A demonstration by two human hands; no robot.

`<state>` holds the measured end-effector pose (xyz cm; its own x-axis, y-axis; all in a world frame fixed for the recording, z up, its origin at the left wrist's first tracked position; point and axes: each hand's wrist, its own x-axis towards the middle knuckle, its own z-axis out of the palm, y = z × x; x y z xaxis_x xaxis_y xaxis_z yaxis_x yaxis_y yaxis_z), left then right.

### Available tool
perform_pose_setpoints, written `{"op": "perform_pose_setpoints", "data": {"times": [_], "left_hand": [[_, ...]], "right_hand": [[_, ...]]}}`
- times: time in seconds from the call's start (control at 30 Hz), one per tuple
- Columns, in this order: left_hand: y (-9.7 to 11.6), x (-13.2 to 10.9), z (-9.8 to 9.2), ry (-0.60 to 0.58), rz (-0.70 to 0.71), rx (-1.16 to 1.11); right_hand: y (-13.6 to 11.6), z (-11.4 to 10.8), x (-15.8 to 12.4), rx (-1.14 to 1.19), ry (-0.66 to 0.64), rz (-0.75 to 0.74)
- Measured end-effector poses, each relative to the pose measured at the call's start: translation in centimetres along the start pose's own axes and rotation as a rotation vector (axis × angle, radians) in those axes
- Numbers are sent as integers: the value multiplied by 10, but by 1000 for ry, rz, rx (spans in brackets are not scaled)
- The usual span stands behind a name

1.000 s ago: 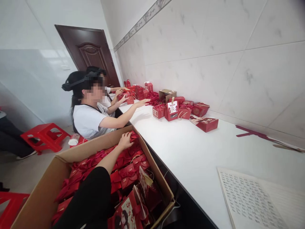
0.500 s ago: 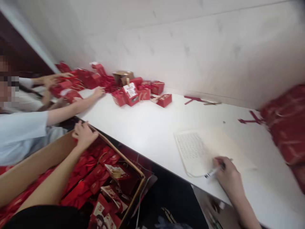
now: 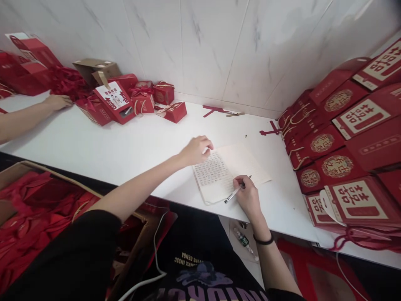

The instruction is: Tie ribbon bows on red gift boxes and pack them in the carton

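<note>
An open notebook [image 3: 219, 169] with handwritten lines lies on the white counter [image 3: 125, 146] in front of me. My left hand [image 3: 196, 149] rests with curled fingers on the notebook's top left corner. My right hand [image 3: 247, 193] is closed on a pen [image 3: 235, 192], whose tip points at the right page. A black band circles my right wrist.
Stacked red gift boxes [image 3: 347, 142] fill the counter's right end. Smaller red boxes [image 3: 125, 102] and ribbons line the wall at left, where another person's hand [image 3: 56, 101] reaches. A cardboard carton [image 3: 37, 200] of red boxes sits at lower left. Red ribbon strips [image 3: 216, 110] lie near the wall.
The view swung right from the carton to the notebook. My left hand left the carton and came to the notebook's corner. My right hand with the pen came into view.
</note>
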<state>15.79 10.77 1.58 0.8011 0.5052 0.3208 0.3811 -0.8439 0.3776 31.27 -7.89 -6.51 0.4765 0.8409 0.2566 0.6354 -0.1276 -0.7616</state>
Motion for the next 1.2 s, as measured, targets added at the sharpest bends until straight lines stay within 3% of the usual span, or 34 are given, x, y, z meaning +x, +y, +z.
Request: {"op": "perform_pose_setpoints", "data": {"times": [0.13,0.3,0.4,0.5,0.63,0.9,1.2], "left_hand": [[13,39,59,-125,-202,-115],[14,44,90,-51,-322,-138],[13,41,96,-53,-309,-149],[13,43,99,-53,-275,-105],[12,45,101,-48,-231,-19],[10,45,104,-29,-195,-32],[7,44,102,-26,-231,-84]], "right_hand": [[2,2,-3,-29,21,-41],[3,-1,-4,-80,3,-111],[1,-6,7,36,-82,-28],[-2,-5,26,291,-119,65],[-3,10,46,487,-119,42],[-4,15,47,490,-102,158],[-1,11,46,265,-163,121]]}}
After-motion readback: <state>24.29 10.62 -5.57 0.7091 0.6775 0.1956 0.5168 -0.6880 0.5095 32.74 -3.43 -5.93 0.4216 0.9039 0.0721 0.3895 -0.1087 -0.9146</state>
